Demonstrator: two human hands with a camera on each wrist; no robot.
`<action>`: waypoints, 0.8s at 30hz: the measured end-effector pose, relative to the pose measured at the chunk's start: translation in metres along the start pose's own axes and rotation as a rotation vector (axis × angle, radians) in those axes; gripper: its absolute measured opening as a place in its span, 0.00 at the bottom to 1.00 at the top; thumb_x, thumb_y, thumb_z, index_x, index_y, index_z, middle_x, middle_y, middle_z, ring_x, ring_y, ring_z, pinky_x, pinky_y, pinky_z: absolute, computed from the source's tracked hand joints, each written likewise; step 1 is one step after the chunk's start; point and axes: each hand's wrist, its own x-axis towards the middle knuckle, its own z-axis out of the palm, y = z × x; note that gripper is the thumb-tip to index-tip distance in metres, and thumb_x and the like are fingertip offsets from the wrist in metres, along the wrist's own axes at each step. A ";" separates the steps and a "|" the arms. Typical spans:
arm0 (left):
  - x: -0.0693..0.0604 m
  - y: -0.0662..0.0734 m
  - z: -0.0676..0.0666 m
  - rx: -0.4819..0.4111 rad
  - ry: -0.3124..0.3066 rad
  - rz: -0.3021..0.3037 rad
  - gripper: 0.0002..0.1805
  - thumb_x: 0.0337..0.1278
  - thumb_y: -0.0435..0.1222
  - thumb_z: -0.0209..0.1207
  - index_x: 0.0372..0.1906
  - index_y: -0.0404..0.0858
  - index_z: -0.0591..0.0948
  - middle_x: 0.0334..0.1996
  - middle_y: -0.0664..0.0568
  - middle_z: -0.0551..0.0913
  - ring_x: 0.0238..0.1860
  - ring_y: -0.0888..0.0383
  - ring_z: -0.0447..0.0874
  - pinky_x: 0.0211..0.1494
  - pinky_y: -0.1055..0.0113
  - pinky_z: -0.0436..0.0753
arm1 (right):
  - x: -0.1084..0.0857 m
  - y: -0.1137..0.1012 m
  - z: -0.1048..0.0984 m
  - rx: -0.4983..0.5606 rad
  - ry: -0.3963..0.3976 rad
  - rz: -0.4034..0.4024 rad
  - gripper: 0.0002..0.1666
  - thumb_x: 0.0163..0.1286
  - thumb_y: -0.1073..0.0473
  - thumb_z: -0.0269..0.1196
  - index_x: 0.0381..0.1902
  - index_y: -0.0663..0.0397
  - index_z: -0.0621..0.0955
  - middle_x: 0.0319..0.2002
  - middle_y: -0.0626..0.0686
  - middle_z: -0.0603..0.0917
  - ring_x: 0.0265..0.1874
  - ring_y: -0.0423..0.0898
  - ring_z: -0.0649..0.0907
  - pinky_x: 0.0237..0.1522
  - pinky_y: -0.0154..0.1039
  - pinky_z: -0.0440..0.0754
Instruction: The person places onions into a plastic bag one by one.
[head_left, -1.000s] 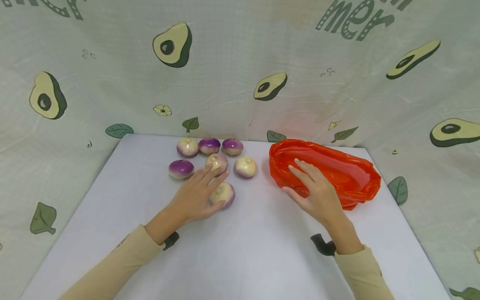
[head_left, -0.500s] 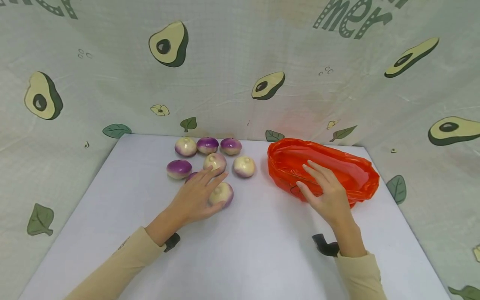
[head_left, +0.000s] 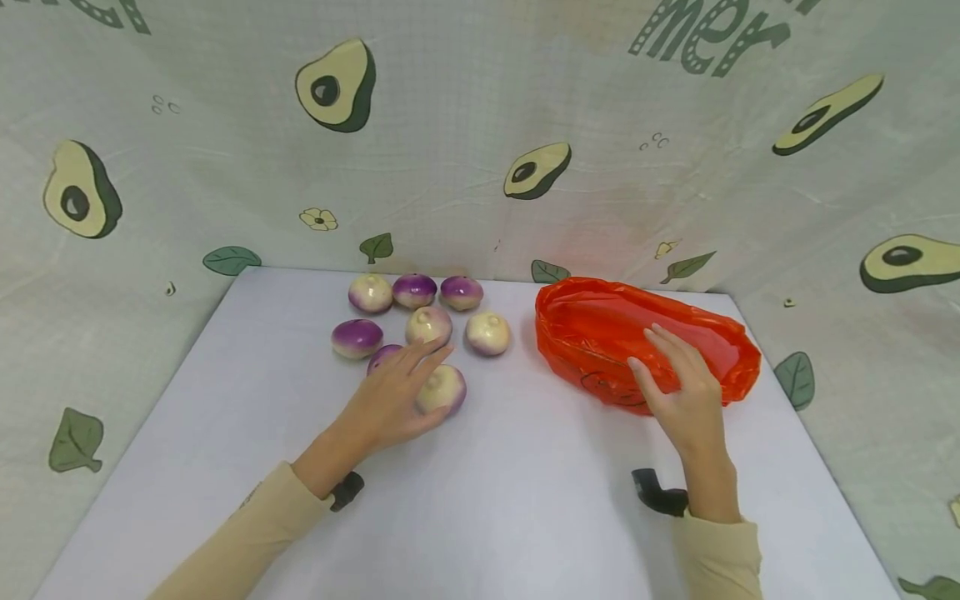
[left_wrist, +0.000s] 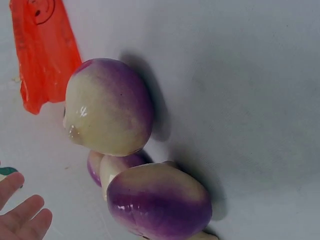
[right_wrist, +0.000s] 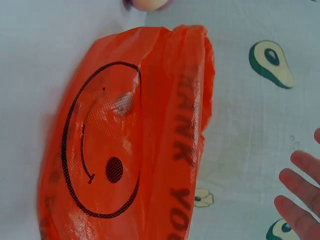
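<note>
Several purple-and-white turnips lie in a loose group left of the middle of the table. My left hand (head_left: pixel 392 404) hovers over the nearest of them, fingers spread; it partly covers the front turnip (head_left: pixel 446 387) and a purple turnip (head_left: pixel 382 357). In the left wrist view the fingertips (left_wrist: pixel 25 215) stand apart from a pale-sided turnip (left_wrist: pixel 107 107) and a purple turnip (left_wrist: pixel 160 205). On the right sits a red plastic bag (head_left: pixel 592 371), its mouth spread wide. Above its front right rim my right hand (head_left: pixel 686 396) is held with fingers apart, gripping nothing.
A white table (head_left: pixel 495 500) carries everything. More turnips stand behind, among them a pale one (head_left: pixel 488 333) nearest the bag and a purple one (head_left: pixel 462 292) at the back. A cloth printed with avocados (head_left: pixel 536 171) hangs along the table's far edge and sides.
My right hand has moved to the right over the bag, from its left front side toward its right. My left hand has stayed nearly in place over the turnips.
</note>
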 end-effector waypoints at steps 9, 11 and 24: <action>-0.005 0.001 0.003 -0.075 -0.014 -0.051 0.42 0.43 0.47 0.66 0.65 0.39 0.66 0.64 0.45 0.68 0.62 0.50 0.69 0.62 0.54 0.72 | -0.005 0.020 -0.006 0.003 0.068 0.142 0.27 0.59 0.56 0.65 0.59 0.46 0.76 0.59 0.54 0.77 0.60 0.54 0.73 0.62 0.56 0.68; -0.005 0.002 0.004 -0.084 -0.022 -0.068 0.42 0.43 0.48 0.66 0.66 0.39 0.65 0.64 0.46 0.67 0.62 0.50 0.68 0.62 0.54 0.72 | -0.005 0.025 -0.008 0.007 0.095 0.148 0.26 0.59 0.57 0.65 0.58 0.49 0.77 0.58 0.56 0.77 0.60 0.56 0.73 0.64 0.53 0.66; -0.010 0.002 0.012 -0.175 -0.057 -0.176 0.41 0.45 0.47 0.66 0.65 0.39 0.66 0.63 0.42 0.68 0.63 0.47 0.67 0.63 0.51 0.71 | -0.014 0.053 -0.021 -0.061 0.180 0.429 0.26 0.63 0.50 0.62 0.59 0.46 0.76 0.62 0.49 0.74 0.64 0.42 0.68 0.64 0.51 0.67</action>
